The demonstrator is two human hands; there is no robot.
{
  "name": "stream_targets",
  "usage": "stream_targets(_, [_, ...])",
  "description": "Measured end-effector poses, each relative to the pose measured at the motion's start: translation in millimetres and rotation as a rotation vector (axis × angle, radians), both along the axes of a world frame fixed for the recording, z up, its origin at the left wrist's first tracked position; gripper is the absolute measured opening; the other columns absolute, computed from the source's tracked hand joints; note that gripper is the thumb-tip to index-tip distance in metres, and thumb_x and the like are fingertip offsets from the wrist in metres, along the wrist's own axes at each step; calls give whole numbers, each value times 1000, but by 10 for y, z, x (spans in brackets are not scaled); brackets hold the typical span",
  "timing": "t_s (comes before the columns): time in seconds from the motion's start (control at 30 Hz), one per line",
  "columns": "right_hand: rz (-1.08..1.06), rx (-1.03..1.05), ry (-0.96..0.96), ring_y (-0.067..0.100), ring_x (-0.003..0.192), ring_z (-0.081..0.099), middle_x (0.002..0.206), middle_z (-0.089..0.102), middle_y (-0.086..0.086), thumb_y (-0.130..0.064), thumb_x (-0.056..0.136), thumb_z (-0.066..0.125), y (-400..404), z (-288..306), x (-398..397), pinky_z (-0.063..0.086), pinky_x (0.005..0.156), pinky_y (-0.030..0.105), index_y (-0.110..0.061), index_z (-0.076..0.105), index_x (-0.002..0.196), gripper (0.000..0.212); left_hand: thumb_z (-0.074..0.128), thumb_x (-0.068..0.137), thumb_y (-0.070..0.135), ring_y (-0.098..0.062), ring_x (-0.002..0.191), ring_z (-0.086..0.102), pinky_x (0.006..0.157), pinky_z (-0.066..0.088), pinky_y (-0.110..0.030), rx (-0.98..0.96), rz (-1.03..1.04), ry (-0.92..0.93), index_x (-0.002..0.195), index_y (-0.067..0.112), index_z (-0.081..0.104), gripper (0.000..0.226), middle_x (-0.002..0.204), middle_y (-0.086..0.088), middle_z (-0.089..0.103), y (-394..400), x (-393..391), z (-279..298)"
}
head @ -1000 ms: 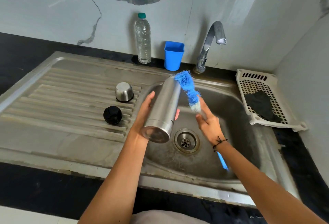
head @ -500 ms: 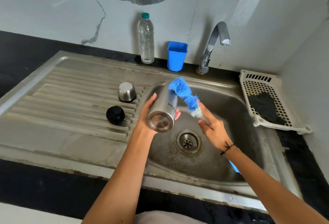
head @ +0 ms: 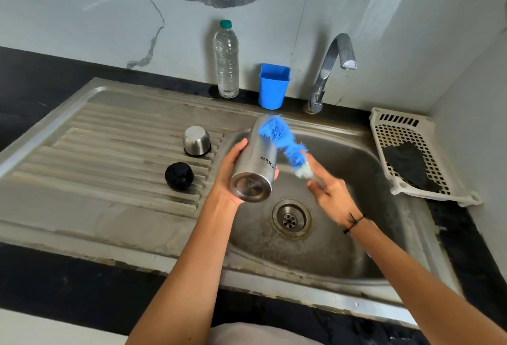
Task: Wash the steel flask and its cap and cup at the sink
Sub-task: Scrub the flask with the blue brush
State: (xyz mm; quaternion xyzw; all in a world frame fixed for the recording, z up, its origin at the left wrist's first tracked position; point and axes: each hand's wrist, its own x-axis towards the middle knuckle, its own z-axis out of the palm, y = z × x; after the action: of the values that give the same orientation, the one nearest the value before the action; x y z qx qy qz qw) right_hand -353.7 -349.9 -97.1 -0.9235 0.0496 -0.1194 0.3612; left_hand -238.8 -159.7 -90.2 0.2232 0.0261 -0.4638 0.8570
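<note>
My left hand (head: 229, 177) grips the steel flask (head: 255, 169) over the sink basin (head: 343, 237), its base turned toward me and its mouth pointing away. My right hand (head: 330, 193) holds the handle of a blue bottle brush (head: 282, 144). The blurred bristles lie against the flask's upper right side, near its mouth. The steel cup (head: 196, 140) stands upside down on the ribbed drainboard (head: 109, 152). In front of it lies the black cap (head: 179, 176).
Behind the sink stand a clear water bottle (head: 226, 62), a blue plastic cup (head: 273, 85) and the tap (head: 329, 70), which runs no water. A white perforated tray (head: 406, 136) with a dark cloth (head: 408, 165) rests at the right rim. The drain (head: 291, 219) lies below my hands.
The flask has tilted so its base faces me more. The brush has slid along the flask's side near the mouth, and my right hand has shifted slightly.
</note>
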Motion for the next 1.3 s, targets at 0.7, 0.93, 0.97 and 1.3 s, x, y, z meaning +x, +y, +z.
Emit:
stream_targets(0.7, [141,59,-180,-3,109,58,136,41,-35,-32,95,48,-68,133,-188,38,95,8,-51,27,141,54,64,71,27,-35,108,53,104,40,-47,222,174,-6,137,1,47,73,122,-19,52,-53,26,-95])
stream_targets(0.93, [328,-93,-230,-7,126,43,144,32,-32,-30,100,40,22,-172,-389,33,105,14,-44,28,144,48,65,74,46,-28,77,68,66,58,-37,230,18,-39,110,5,59,55,91,-15,67,-3,-62,-56])
stream_targets(0.97, [271,-90,-222,-7,123,46,142,36,-31,-23,98,45,13,-208,-338,35,105,16,-46,28,143,53,65,73,44,-29,74,68,63,58,-36,237,-8,-39,110,4,59,55,91,-16,68,-25,-78,-23])
stream_targets(1.3, [158,53,-204,-9,125,42,138,38,-35,-30,96,48,-43,135,-185,30,105,9,-34,30,144,52,55,87,47,-35,90,63,88,49,-42,160,7,102,116,-1,58,56,105,-25,64,20,-2,-26])
